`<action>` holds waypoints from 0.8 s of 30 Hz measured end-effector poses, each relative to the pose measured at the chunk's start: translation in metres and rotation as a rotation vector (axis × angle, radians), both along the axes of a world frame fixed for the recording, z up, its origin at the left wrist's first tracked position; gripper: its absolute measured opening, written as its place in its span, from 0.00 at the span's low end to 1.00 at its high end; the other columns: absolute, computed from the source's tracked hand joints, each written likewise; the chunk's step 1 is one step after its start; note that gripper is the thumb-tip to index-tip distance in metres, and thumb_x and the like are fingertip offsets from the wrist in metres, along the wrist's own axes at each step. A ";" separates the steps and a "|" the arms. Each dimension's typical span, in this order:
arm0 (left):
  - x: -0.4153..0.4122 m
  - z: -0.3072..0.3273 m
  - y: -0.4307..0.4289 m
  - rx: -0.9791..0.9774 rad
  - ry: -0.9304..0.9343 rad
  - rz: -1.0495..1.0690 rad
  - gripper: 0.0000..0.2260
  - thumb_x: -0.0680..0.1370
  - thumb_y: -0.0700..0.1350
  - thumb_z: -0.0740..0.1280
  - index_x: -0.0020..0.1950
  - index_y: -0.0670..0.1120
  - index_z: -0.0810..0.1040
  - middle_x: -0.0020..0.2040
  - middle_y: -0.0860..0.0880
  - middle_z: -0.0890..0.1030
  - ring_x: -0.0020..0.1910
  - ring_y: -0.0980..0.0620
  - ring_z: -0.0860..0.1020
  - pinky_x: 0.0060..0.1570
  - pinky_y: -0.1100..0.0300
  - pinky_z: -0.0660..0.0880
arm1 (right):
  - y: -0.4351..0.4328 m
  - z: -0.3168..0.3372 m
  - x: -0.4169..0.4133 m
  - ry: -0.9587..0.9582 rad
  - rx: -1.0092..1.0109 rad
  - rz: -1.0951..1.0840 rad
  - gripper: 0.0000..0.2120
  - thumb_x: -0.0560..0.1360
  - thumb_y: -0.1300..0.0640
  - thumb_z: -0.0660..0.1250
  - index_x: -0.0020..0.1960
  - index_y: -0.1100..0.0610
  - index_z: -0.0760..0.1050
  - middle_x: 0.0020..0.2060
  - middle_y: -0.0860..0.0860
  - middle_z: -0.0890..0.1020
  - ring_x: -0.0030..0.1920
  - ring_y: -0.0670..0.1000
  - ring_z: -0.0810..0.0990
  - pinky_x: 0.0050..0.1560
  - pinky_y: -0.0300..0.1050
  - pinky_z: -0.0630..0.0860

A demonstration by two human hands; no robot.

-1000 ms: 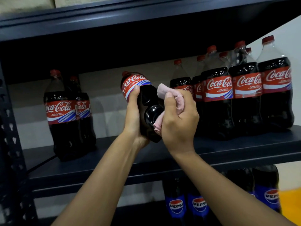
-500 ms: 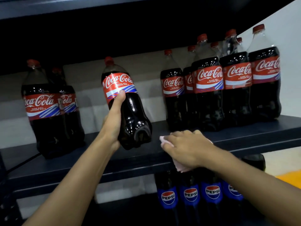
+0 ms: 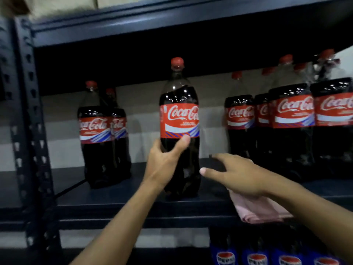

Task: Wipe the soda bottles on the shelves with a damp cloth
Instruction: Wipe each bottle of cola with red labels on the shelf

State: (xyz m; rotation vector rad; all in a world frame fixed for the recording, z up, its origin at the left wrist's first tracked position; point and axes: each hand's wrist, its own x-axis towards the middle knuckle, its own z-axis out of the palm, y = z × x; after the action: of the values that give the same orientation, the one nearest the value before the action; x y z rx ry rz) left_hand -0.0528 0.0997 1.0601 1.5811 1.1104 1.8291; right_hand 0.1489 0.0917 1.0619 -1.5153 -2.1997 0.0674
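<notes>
A large Coca-Cola bottle (image 3: 179,119) with a red cap stands upright on the dark metal shelf (image 3: 133,199). My left hand (image 3: 164,161) is wrapped around its lower body, just under the red label. My right hand (image 3: 236,175) hovers to the right of that bottle with fingers spread and holds nothing. The pink cloth (image 3: 257,209) lies on the shelf's front edge under my right wrist and hangs slightly over the lip.
Two Coca-Cola bottles (image 3: 95,134) stand at the left of the shelf. Several more Coca-Cola bottles (image 3: 292,119) crowd the right. Pepsi bottles (image 3: 256,257) fill the shelf below. A perforated upright post (image 3: 28,131) frames the left side. Another shelf (image 3: 172,18) runs overhead.
The tilted bottle has been brought upright onto the shelf by my left hand. My right hand has let go of the pink cloth on the shelf edge and opened toward the bottle.
</notes>
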 end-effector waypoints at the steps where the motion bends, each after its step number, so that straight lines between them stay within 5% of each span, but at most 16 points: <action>1: -0.002 -0.002 0.000 0.009 -0.001 -0.018 0.34 0.61 0.71 0.75 0.59 0.51 0.83 0.51 0.56 0.89 0.52 0.57 0.87 0.59 0.51 0.82 | 0.000 0.003 -0.003 0.144 -0.017 0.095 0.44 0.72 0.25 0.60 0.80 0.49 0.62 0.77 0.46 0.70 0.76 0.47 0.68 0.73 0.43 0.63; 3: -0.007 -0.004 0.000 0.007 0.013 -0.057 0.34 0.62 0.71 0.75 0.62 0.53 0.81 0.54 0.56 0.88 0.54 0.57 0.86 0.59 0.53 0.81 | 0.001 0.010 -0.011 0.374 -0.104 0.234 0.49 0.67 0.26 0.64 0.81 0.49 0.61 0.75 0.44 0.72 0.72 0.42 0.71 0.67 0.36 0.66; 6: -0.017 -0.003 -0.002 -0.037 0.045 -0.100 0.39 0.61 0.74 0.72 0.66 0.54 0.76 0.58 0.56 0.86 0.54 0.61 0.85 0.57 0.58 0.79 | 0.005 0.012 -0.021 0.453 -0.125 0.309 0.50 0.64 0.25 0.69 0.79 0.49 0.66 0.66 0.43 0.80 0.65 0.39 0.78 0.70 0.41 0.71; 9: -0.029 0.000 -0.006 -0.129 0.115 -0.126 0.46 0.58 0.75 0.72 0.70 0.54 0.68 0.62 0.57 0.81 0.57 0.61 0.83 0.55 0.62 0.77 | 0.006 0.010 -0.030 0.417 -0.094 0.350 0.26 0.72 0.35 0.72 0.65 0.47 0.78 0.53 0.39 0.86 0.55 0.37 0.83 0.66 0.44 0.77; 11: -0.039 -0.002 -0.010 -0.176 0.214 -0.122 0.46 0.58 0.74 0.73 0.70 0.57 0.65 0.63 0.59 0.78 0.61 0.62 0.79 0.55 0.65 0.76 | 0.007 0.010 -0.032 0.399 -0.049 0.338 0.21 0.71 0.35 0.71 0.58 0.46 0.81 0.49 0.38 0.87 0.51 0.36 0.84 0.62 0.44 0.79; 17: -0.070 -0.008 -0.020 -0.197 0.436 0.111 0.33 0.64 0.74 0.75 0.61 0.57 0.76 0.58 0.58 0.82 0.57 0.61 0.81 0.52 0.65 0.77 | 0.024 0.020 -0.045 0.262 -0.039 0.261 0.23 0.73 0.34 0.72 0.59 0.49 0.81 0.50 0.43 0.87 0.52 0.41 0.84 0.60 0.46 0.80; 24: -0.092 -0.015 0.013 -0.236 0.460 0.285 0.23 0.76 0.64 0.74 0.60 0.49 0.79 0.55 0.55 0.83 0.53 0.57 0.82 0.54 0.60 0.79 | 0.066 0.035 -0.096 0.055 -0.059 0.182 0.21 0.79 0.39 0.68 0.57 0.57 0.77 0.52 0.51 0.83 0.52 0.52 0.81 0.53 0.46 0.78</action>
State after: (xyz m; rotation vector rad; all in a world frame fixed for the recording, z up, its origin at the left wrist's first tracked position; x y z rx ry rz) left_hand -0.1443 0.1128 1.0456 1.8196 1.7656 1.4539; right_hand 0.0532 0.1573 1.0964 -1.3237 -2.3037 0.2319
